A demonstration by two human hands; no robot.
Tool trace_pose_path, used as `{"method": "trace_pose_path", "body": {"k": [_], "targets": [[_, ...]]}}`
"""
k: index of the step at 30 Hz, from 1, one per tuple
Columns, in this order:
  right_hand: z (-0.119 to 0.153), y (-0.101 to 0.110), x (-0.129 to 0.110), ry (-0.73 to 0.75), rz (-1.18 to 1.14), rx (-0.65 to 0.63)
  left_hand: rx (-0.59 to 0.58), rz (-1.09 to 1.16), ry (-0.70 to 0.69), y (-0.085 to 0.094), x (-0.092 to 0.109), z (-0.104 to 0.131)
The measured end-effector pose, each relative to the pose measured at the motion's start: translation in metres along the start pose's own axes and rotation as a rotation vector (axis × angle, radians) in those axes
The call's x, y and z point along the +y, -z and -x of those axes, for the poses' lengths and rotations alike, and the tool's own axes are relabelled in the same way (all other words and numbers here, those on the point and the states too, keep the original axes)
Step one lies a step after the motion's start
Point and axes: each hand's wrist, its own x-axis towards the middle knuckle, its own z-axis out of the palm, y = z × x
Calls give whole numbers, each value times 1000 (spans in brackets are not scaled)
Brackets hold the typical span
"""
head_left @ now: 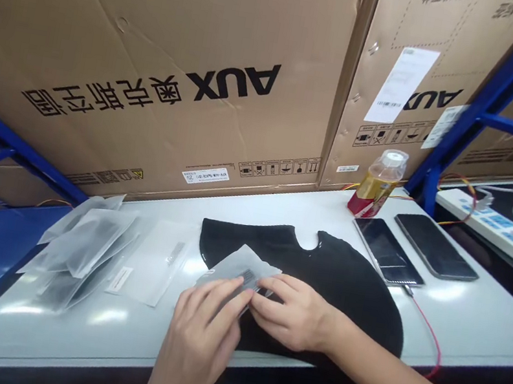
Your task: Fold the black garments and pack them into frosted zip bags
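A small frosted plastic bag (244, 263) with dark print is held above a black, curved, glossy sheet (345, 279) with a notch in its far edge. My left hand (210, 319) grips the bag's near left side, fingers bent over it. From the right, my right hand (292, 313) pinches the bag's near right edge, its fingertips close to those of the left. Whatever lies inside the bag is hard to make out. To the left, several similar frosted bags (86, 239) lie in a loose pile, beside a flat clear bag (158, 267) with a printed label.
Large cardboard boxes (167, 20) stand behind the white table (283, 206). At the right are a drink bottle (377, 185), a phone (389, 252) with a red cable, another dark phone (437, 247) and a power strip (501, 229). Blue metal frames (496, 81) flank the table.
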Motion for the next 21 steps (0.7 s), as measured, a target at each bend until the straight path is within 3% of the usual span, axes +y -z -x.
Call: {"method": "trace_pose_path", "body": {"k": [8, 17, 21], "targets": [[-8, 6, 3, 2, -14, 25, 166, 14, -164, -6, -11, 7], [-8, 5, 5, 38, -11, 20, 177, 10, -165, -5, -12, 10], [-6, 7, 11, -107, -103, 8, 179, 29, -134, -4, -15, 11]]}}
